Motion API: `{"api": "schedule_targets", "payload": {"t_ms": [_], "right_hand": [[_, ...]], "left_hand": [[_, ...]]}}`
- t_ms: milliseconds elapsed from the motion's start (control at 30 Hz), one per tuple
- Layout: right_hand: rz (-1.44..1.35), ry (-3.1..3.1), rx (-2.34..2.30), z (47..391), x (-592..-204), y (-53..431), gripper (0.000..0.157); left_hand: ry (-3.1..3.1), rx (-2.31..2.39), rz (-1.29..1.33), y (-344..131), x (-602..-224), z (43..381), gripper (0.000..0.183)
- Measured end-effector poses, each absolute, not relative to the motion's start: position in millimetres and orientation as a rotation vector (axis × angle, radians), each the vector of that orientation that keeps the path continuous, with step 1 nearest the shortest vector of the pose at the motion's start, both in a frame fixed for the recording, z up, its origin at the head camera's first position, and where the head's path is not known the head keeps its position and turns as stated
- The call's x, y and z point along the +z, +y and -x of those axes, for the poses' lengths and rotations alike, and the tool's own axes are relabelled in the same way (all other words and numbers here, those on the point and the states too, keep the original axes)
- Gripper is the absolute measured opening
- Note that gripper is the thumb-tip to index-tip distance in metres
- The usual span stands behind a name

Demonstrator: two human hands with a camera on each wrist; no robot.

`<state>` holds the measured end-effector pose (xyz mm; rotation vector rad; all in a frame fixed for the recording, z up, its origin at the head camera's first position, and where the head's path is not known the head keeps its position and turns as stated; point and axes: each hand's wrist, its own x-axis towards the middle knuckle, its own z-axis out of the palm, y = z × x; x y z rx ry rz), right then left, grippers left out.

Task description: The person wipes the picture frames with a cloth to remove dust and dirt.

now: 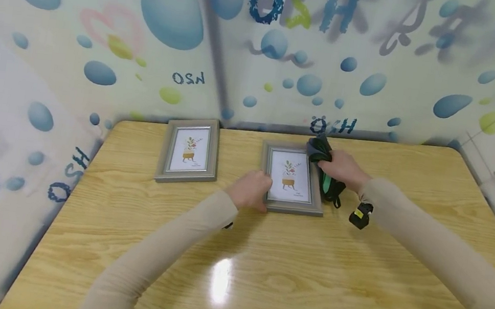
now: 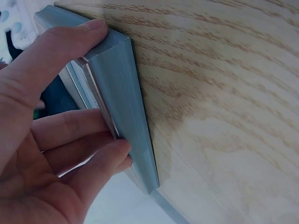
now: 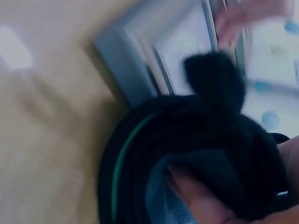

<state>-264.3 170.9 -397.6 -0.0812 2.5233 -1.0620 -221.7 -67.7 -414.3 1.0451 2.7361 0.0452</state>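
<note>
A grey picture frame with a plant print lies flat on the wooden table. My left hand grips its left edge, thumb and fingers curled round the grey frame moulding. My right hand holds a bunched dark cloth with a green stripe at the frame's upper right corner. In the right wrist view the dark cloth fills the picture, with the frame blurred behind it.
A second grey frame with the same print lies to the left near the table's back edge. Walls patterned with blue bubbles enclose the table on three sides. A small black and yellow device hangs at my right wrist.
</note>
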Motion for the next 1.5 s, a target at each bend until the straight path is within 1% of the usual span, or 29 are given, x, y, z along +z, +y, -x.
{"api": "schedule_targets", "payload": {"t_ms": [133,233,300,400,533,700,867,1133,1233,1333,1400,1500], "right_hand": [[0.16,2.512,-0.993,240,-391,172,0.019],[0.201,2.531,-0.944,229,-388,171,0.018],[0.221,2.563,-0.911,228,-388,171,0.018],[0.268,2.653,-0.848,235,-394,172,0.02],[0.318,2.782,-0.784,256,-403,172,0.023],[0.309,2.857,-0.835,282,-409,170,0.021],[0.315,2.893,-0.794,295,-415,165,0.018],[0.419,2.899,-0.668,295,-419,153,0.037],[0.466,2.967,-0.486,289,-418,143,0.032],[0.504,3.008,-0.332,283,-417,130,0.024],[0.484,3.003,-0.314,280,-416,120,0.019],[0.408,2.989,-0.353,280,-417,106,0.018]], "left_hand": [[2.748,0.027,-1.049,-68,-413,222,0.04],[2.748,0.017,-1.039,-69,-412,223,0.04],[2.747,0.004,-1.043,-69,-412,223,0.039],[2.74,-0.022,-1.058,-68,-413,223,0.038],[2.731,-0.034,-1.068,-67,-413,223,0.038],[2.73,-0.043,-1.066,-67,-411,223,0.038],[2.719,-0.033,-1.047,-67,-412,223,0.036],[2.72,-0.049,-1.021,-68,-413,222,0.036],[2.71,-0.047,-1.025,-68,-414,222,0.036],[2.71,-0.043,-1.034,-68,-414,223,0.037],[2.719,-0.043,-1.044,-68,-413,223,0.038],[2.728,-0.042,-1.063,-69,-413,223,0.039]]}}
